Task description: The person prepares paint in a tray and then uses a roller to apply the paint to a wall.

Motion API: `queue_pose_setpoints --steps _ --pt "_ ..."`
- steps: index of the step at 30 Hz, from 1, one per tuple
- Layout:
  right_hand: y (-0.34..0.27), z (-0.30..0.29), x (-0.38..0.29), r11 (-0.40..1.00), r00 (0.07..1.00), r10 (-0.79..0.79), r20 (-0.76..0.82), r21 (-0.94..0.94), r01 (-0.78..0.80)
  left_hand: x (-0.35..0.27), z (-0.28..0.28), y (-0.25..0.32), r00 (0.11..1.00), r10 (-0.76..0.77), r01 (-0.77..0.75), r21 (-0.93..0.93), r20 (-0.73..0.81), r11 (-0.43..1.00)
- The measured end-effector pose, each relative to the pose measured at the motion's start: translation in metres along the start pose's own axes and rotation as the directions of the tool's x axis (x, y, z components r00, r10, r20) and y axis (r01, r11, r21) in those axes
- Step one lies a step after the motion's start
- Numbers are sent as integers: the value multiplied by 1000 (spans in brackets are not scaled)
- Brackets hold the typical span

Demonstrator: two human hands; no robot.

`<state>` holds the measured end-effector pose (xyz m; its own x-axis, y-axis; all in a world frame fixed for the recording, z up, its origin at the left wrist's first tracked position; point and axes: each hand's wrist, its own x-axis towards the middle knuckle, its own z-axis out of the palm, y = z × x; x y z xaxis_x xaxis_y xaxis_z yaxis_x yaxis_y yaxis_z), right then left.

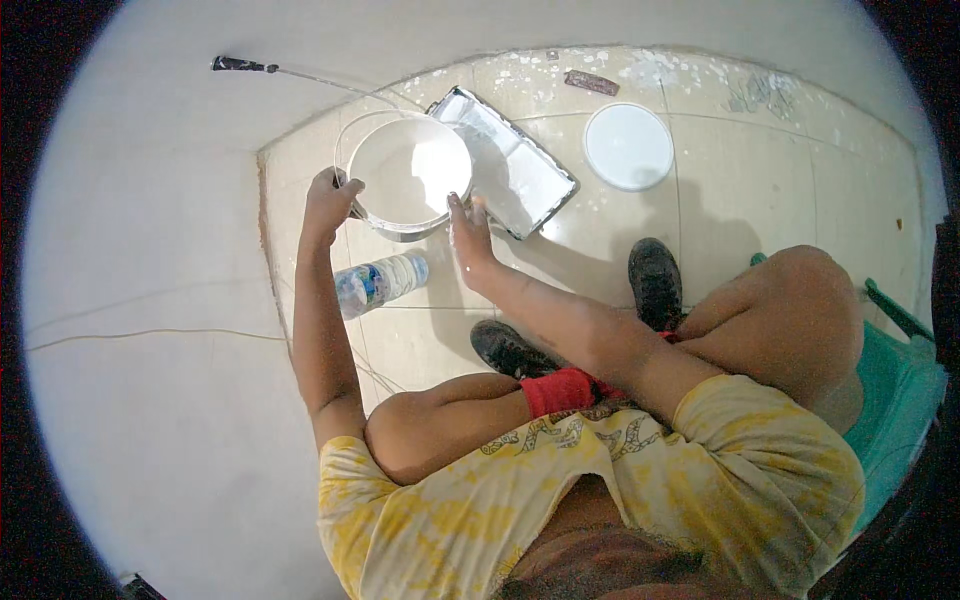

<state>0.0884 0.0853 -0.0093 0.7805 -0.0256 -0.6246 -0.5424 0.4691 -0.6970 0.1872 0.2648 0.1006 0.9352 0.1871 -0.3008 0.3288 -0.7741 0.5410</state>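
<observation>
A white plastic paint bucket (382,154) is held between my two hands, its mouth facing up toward me and white paint showing inside. My left hand (330,206) grips the left side of its rim, by the thin wire handle. On the lower right of the rim, my right hand (471,236) holds on, with white paint on its fingers. Just right of the bucket lies a dark-edged paint tray (546,184) coated in white paint; the bucket hides part of its left side. A clear water bottle (382,279) lies on its side below the bucket.
A white round lid (628,146) lies right of the tray, near a brown block-like piece (592,82). A black-gripped tool handle (244,65) with a thin rod reaches toward the tray. Walls border the tiled floor (739,169). I sit on a green plastic chair (892,405).
</observation>
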Motion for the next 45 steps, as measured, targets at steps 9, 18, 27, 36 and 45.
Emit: queue_pose_setpoints --steps 9,18,27,36,45 --pt "-7 -3 23 936 979 -198 -53 -306 173 -7 9 4 999 19 -14 139 -28 990" --pt "-6 -1 36 873 944 -287 -162 -450 188 -25 16 2 991 120 -97 289 -62 952" --pt "-36 -20 76 925 991 -75 111 -363 110 -32 20 -12 999 24 -21 106 -29 994" --pt "-94 -47 101 968 851 -232 471 196 156 -5 11 -71 1000 8 -10 63 24 998" --pt "-113 -47 91 985 759 -150 634 165 57 12 4 -92 993 -97 52 477 70 878"
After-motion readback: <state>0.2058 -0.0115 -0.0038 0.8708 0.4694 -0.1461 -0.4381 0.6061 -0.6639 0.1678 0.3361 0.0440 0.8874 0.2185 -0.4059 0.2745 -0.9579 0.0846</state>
